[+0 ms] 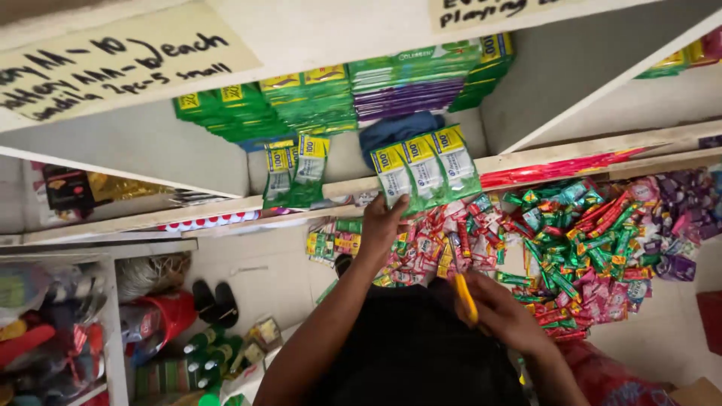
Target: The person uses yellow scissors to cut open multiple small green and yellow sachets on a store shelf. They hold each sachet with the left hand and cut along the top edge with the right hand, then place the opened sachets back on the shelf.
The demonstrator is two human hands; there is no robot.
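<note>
The left hand (383, 218) grips a strip of green sachets (425, 169) at the wooden shelf edge (226, 207), so the space around it is tight. Just left, a second hanging sachet strip (295, 171) narrows the gap. Farther in, stacked green packs (316, 101) fill the back of the shelf, leaving a bare patch of shelf floor (135, 146) on the far left. To the right, a heap of candy packets (571, 248) blocks the low surface. The right hand (504, 312), holding a yellow tool (466, 298), sits near the body with some open air before it.
</note>
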